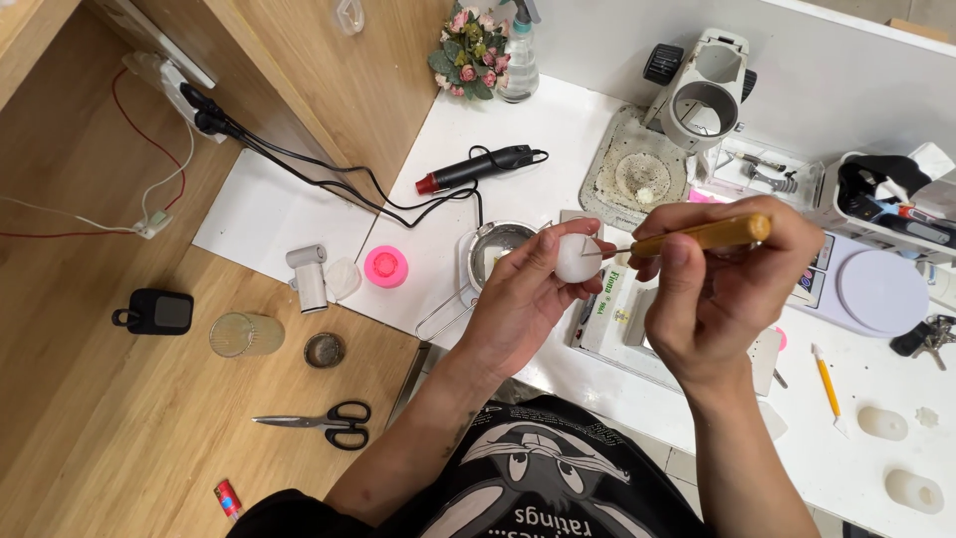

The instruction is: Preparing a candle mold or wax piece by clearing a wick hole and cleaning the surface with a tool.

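Note:
My left hand (523,294) holds a small white rounded wax-like piece (575,258) between thumb and fingers, raised above the white worktop. My right hand (712,284) grips a carving tool with a yellow-brown wooden handle (702,235). Its thin metal tip touches the white piece from the right. Both hands are over a flat box and tray at the worktop's front edge.
A metal pot (490,249), black heat tool (478,167), pink round mould (385,266), digital scale (876,291), yellow craft knife (827,387) and two white shapes (882,422) lie on the worktop. Scissors (324,422), a glass (245,335) and a black speaker (157,311) are on the wooden table.

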